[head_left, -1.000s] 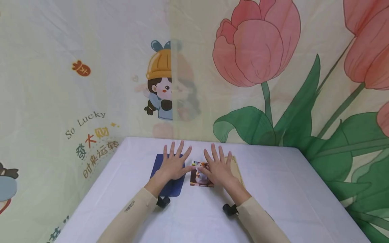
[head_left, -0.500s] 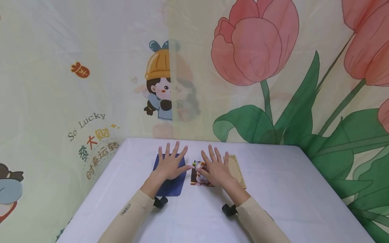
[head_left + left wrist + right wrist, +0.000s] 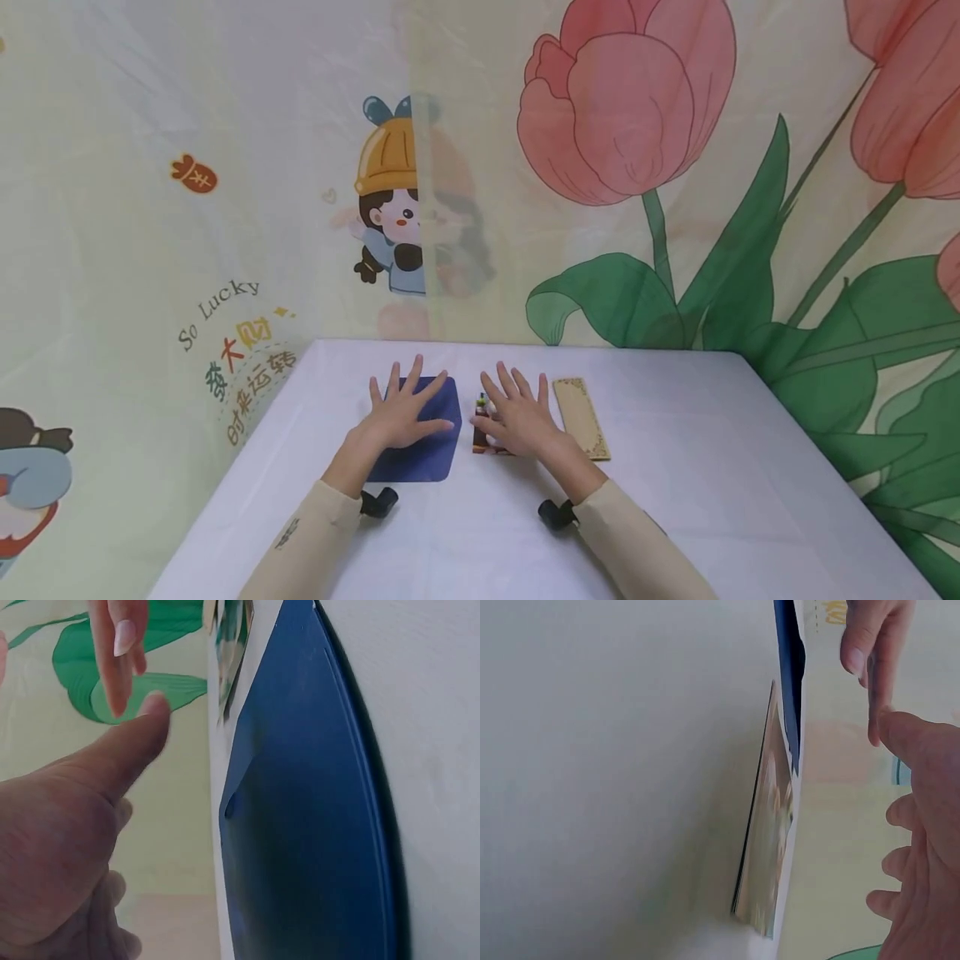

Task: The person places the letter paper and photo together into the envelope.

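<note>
My left hand hovers with spread fingers over a flat dark blue folder that has rounded corners. In the left wrist view, a gap separates the thumb from the blue folder, which shows a cut or flap along one edge. My right hand, fingers also spread, hangs above a small picture card and hides most of it. The right wrist view has this picture card lying on the table, apart from the fingers. Neither hand holds anything.
Right of the picture card lies a narrow tan card with an ornate border. Everything rests on a white-covered table. Behind it hangs a printed cloth with tulips and a cartoon figure. Black wrist cameras sit under both wrists.
Both hands have shifted left and a little nearer, the left one further. More of the tan card shows, while less of the picture card does. The view has tilted slightly.
</note>
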Motion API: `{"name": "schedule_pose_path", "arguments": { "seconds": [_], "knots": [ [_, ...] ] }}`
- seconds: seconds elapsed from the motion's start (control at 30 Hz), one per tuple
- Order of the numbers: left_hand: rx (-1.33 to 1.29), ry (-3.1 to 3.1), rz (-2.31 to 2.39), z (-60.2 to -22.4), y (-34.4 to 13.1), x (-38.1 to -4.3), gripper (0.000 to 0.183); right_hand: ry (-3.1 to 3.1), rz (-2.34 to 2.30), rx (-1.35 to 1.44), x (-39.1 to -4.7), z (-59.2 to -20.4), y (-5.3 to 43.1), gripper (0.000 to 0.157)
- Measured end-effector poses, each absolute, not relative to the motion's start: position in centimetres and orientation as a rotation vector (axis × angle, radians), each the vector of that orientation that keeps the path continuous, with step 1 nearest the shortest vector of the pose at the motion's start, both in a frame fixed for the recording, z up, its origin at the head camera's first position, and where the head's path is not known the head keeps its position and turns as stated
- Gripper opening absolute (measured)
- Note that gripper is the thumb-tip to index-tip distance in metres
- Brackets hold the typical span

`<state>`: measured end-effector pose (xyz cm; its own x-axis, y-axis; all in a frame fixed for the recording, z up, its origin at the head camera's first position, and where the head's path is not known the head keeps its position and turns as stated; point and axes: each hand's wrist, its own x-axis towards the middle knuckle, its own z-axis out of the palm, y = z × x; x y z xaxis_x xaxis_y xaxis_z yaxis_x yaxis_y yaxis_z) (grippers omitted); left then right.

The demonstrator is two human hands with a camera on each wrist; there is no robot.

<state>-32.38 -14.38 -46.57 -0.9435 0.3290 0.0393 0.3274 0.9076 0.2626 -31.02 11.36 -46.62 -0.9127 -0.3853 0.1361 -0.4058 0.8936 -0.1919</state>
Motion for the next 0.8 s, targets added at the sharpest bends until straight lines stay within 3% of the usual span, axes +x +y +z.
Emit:
{"name": "schedule_pose_path", "arguments": {
  "seconds": [0.17,0.4,0.8],
  "knots": [
    [0.528,3.007,0.421,-46.2,-16.0,-32.1,0.096,-2.970,0.350,0.672,-31.0,-46.6,10.0,0.081],
    [0.472,2.817,0.463,-45.3,-17.3,-31.6,0.122,-2.989,0.367,0.781,-30.7,-47.0,8.3,0.083],
    [0.408,2.762,0.373,-45.8,-17.1,-30.9,0.108,-3.105,0.295,0.932,-29.5,-47.6,5.8,0.080]
  ]
}}
